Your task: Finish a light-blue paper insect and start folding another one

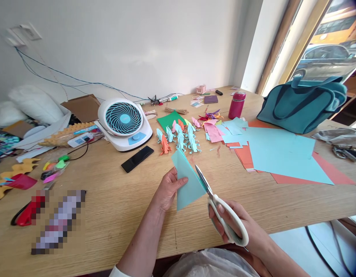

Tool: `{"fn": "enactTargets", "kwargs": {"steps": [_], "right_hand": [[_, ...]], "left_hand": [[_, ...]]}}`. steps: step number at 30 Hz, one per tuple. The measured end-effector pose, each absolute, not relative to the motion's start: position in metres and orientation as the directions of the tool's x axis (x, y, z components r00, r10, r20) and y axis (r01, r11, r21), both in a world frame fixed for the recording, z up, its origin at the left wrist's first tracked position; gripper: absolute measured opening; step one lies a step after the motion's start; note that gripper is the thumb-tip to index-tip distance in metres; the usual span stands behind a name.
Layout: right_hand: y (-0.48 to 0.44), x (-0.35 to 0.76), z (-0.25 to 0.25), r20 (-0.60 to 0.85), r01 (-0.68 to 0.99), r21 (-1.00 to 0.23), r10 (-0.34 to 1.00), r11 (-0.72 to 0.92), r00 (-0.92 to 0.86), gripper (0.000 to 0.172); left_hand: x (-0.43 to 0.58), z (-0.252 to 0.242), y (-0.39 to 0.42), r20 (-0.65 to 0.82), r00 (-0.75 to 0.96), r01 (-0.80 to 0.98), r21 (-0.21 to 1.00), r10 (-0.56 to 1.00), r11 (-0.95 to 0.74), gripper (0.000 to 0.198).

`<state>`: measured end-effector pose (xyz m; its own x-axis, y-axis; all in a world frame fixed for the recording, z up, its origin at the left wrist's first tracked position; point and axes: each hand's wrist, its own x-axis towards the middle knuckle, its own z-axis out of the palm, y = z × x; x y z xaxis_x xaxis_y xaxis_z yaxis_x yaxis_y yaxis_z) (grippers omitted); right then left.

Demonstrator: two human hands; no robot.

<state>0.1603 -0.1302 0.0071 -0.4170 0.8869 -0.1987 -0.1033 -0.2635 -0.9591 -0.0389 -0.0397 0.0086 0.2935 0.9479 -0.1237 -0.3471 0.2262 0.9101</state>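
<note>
My left hand (169, 188) pinches a light-blue sheet of paper (187, 190), folded into a triangle, with the thumb on its near face. My right hand (238, 219) has its fingers through the handles of white-handled scissors (224, 215). The blades lie along the paper's right edge, pointing up and away from me; whether they are cutting into it I cannot tell. Beyond the paper, several small folded paper figures (180, 138) stand in a cluster, mostly light blue with a few orange and pink ones.
A white fan (122, 119) and black phone (137, 158) are on the left. Light-blue sheets (278, 152) overlap orange paper (290, 177) on the right. Behind them stand a magenta bottle (237, 105) and teal bag (301, 105). A red-handled tool (29, 211) lies front left.
</note>
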Motion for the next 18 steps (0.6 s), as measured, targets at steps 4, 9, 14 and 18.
{"fn": "enactTargets", "kwargs": {"steps": [4,9,14,18], "right_hand": [[-0.128,0.168,0.007,-0.135,-0.116,-0.974,0.907,-0.196,-0.399,0.052],[-0.112,0.195,0.009,-0.042,0.318,-0.947,0.968,0.04,-0.248,0.038],[-0.076,0.233,0.005,0.073,0.936,-0.338,0.994,0.1,-0.08,0.025],[-0.054,0.245,-0.003,0.102,0.991,-0.042,0.987,0.13,-0.125,0.029]], "left_hand": [[-0.039,0.009,-0.039,-0.142,0.268,-0.348,0.908,0.953,0.233,0.049],[-0.038,0.007,-0.037,-0.169,0.225,-0.346,0.907,0.96,0.241,0.053],[-0.037,0.003,-0.035,-0.182,0.164,-0.357,0.905,0.97,0.23,0.053],[-0.035,0.003,-0.037,-0.176,0.198,-0.352,0.905,0.964,0.237,0.054]]}}
